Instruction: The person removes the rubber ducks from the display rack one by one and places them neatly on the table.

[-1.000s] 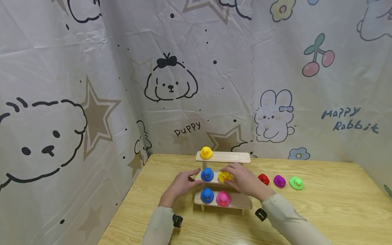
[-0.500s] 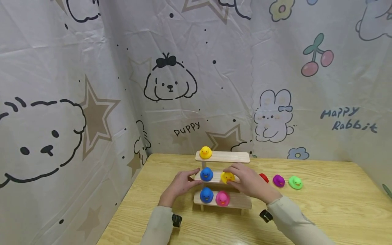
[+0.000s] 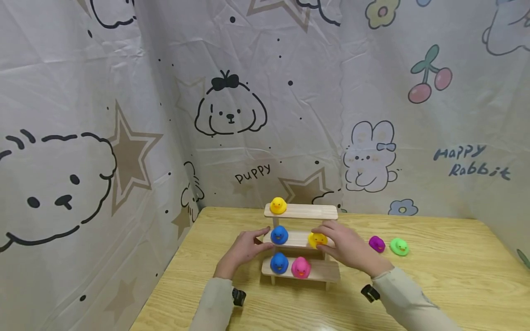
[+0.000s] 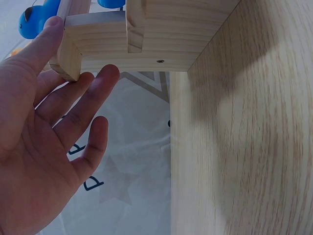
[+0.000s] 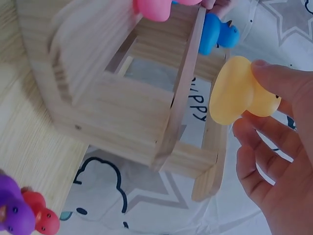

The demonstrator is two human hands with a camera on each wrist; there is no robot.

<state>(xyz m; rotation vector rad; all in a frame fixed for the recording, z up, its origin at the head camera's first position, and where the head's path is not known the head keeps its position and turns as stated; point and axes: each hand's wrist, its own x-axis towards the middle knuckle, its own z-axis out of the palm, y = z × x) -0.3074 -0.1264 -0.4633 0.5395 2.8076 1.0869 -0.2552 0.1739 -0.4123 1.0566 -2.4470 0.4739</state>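
Observation:
A three-tier wooden display stand [image 3: 310, 211] stands on the table. My left hand [image 3: 244, 249] holds the left end of its middle tier, thumb above and fingers below in the left wrist view. Between the thumb and fingers of my right hand [image 3: 349, 248] is a yellow rubber duck [image 3: 318, 240], pinched over the middle tier's right part. The right wrist view shows this yellow duck [image 5: 232, 93] beside the board. A blue duck [image 3: 279, 235] sits at that tier's left end. Below are another blue duck [image 3: 279, 263] and a pink duck [image 3: 301, 268]. A second yellow duck [image 3: 278, 206] tops the stand.
To the right on the table [image 3: 447, 276] lie a purple duck [image 3: 377, 244] and a green duck [image 3: 399, 247]. A red duck [image 5: 47, 220] shows in the right wrist view, hidden behind my right hand in the head view. Printed cloth [image 3: 306, 115] hangs behind.
My right hand has moved right along the middle tier with the yellow duck, away from the blue one. The red duck has become covered in the head view. My left hand stays put.

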